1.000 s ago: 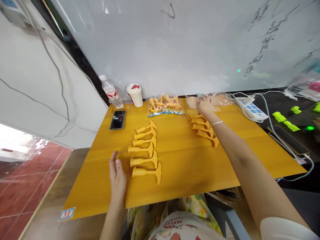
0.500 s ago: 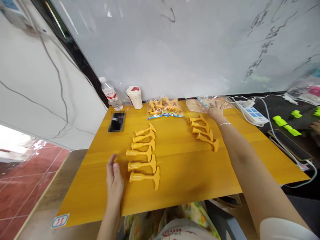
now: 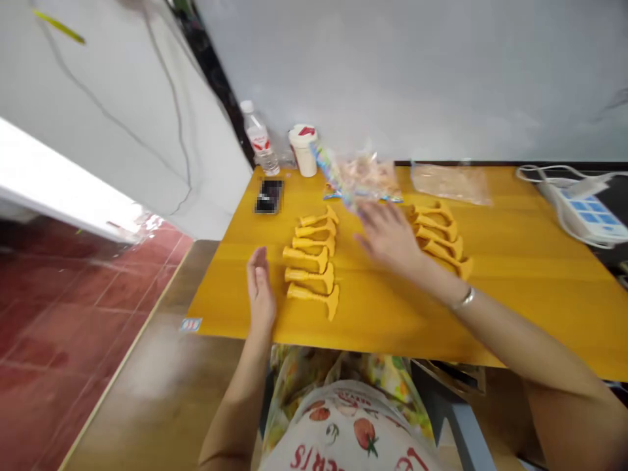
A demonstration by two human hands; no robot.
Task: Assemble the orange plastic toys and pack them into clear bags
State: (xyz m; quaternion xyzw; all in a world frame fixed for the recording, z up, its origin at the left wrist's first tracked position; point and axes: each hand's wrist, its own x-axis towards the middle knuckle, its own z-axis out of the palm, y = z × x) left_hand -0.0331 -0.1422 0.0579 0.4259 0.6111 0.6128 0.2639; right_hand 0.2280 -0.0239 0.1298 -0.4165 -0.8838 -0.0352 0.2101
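My right hand [image 3: 390, 239] is closed on a clear plastic bag with a colourful printed strip [image 3: 333, 176]. Motion smears the bag, and it hangs over the middle of the table in front of a filled bag [image 3: 395, 195]. My left hand [image 3: 261, 288] rests on its edge near the front left, fingers slightly curved, thumb apart, holding nothing. Just right of it lies a column of several yellow plastic toy hammers [image 3: 309, 275], heads pointing right. A second group of yellow toy hammers [image 3: 444, 232] lies beyond my right wrist, partly covered by it.
Along the back stand a water bottle [image 3: 260, 140] and a white cup [image 3: 305, 154], with a dark phone [image 3: 269, 196] before them. More flat clear bags [image 3: 451, 183] lie at the back right. A power strip [image 3: 589, 212] with white cables sits at the right.
My right hand has picked a bag from the back right and carried it left, towards the middle. The view has swung left and down. My left hand stays beside the hammers.
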